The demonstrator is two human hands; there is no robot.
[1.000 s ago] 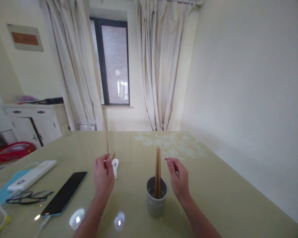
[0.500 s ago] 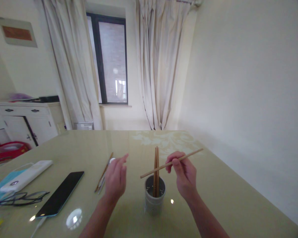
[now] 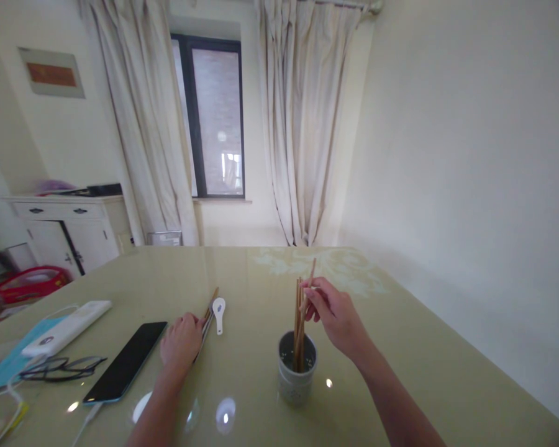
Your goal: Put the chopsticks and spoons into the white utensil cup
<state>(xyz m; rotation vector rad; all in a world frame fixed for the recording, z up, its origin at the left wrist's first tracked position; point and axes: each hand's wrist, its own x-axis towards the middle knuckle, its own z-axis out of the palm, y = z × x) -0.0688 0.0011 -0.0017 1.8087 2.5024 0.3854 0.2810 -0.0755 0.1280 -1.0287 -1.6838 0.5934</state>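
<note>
My right hand (image 3: pixel 333 310) pinches a wooden chopstick (image 3: pixel 313 268). It is tilted close to upright, with its lower part down among several other chopsticks (image 3: pixel 297 323) that stand in a grey cup (image 3: pixel 297 388). On the table to the left, my left hand (image 3: pixel 182 341) has its fingers curled down onto a brown chopstick (image 3: pixel 215 293) beside a thin silvery utensil (image 3: pixel 206 332). The hand hides part of both. Just right of these lies a white soup spoon (image 3: pixel 218 308) with a small blue mark in its bowl.
A black phone (image 3: pixel 125 363) with a cable lies left of my left arm. Eyeglasses (image 3: pixel 63 369), a white power bank (image 3: pixel 68 329) and a blue mask (image 3: pixel 18 354) are farther left. The glossy table (image 3: pixel 400 372) meets the wall on the right.
My right hand has turned its chopstick from nearly level to near upright over the cup. My left hand has moved left and down onto the utensils, uncovering the white spoon.
</note>
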